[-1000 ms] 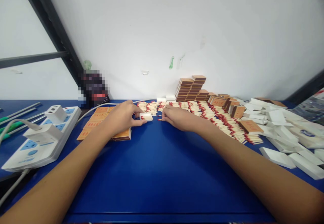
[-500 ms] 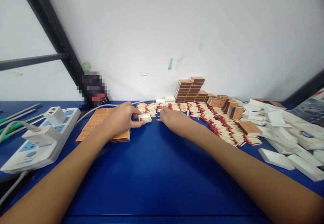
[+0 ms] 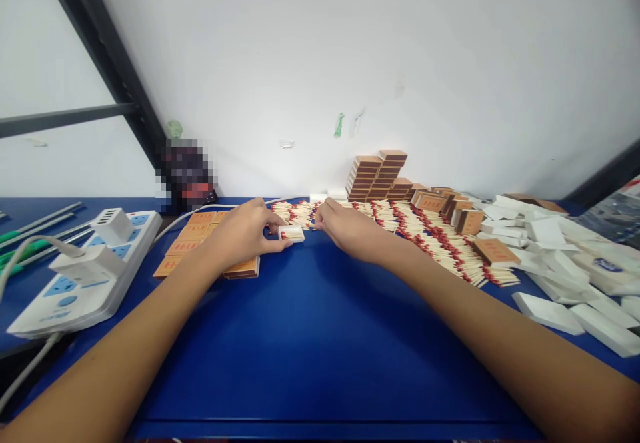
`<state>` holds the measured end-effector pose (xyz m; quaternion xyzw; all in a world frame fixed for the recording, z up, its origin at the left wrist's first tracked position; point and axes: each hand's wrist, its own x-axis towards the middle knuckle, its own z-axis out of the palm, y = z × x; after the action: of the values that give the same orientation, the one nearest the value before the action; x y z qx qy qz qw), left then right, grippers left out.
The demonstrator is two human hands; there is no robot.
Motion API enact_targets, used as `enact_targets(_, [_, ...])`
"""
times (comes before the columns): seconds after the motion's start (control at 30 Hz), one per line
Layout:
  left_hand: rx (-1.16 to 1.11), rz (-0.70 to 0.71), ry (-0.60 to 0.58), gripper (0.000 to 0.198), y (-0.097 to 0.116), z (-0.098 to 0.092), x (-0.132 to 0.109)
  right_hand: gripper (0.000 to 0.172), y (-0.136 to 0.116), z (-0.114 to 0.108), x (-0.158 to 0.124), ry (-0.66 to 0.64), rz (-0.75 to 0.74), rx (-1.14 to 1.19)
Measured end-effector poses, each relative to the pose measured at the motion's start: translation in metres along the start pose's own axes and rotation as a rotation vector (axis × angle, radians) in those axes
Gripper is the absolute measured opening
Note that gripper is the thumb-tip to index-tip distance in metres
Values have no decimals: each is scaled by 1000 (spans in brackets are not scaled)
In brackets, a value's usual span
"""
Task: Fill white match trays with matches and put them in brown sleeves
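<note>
My left hand (image 3: 255,228) grips a small white matchbox tray (image 3: 301,236) by its left end, thumb in front and fingers behind. Red-headed matches (image 3: 291,232) lie in the tray. A little to the right, my right hand (image 3: 345,226) is closed, its fingertips pinched together at the near edge of the match rows. Whatever sits between those fingertips is too small to make out. Rows of loose matches (image 3: 440,246) spread behind both hands and off to the right. Filled-looking orange matchboxes (image 3: 193,229) lie flat beside and partly behind my left forearm.
Brown-sided matchboxes (image 3: 373,179) are stacked against the wall. White empty trays (image 3: 547,313) and a soft white packet (image 3: 607,263) lie at the right. On the left are a power strip (image 3: 100,296) with plugs and green-and-grey rods (image 3: 35,246). A cable crosses behind the orange boxes.
The view has shifted slightly. My right hand has lifted a little from the blue surface, and a match head that showed under its fingertips is no longer visible. The left hand keeps its hold.
</note>
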<state>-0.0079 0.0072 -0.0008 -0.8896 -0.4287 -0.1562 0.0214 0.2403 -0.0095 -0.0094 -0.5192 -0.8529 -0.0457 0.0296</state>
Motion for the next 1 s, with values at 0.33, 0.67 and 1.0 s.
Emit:
enact_targets(0.33, [-182,110,29,23,8,2,0,21,-26,-1,-2,80,-77,115])
enact_targets(0.67, [3,-135,45,30,-4,-9,2,9,33,16,7,50,9,258])
enact_targets(1.0, [32,-161,133,38,-10,-9,1,11,-10,25,11,101,-38,278])
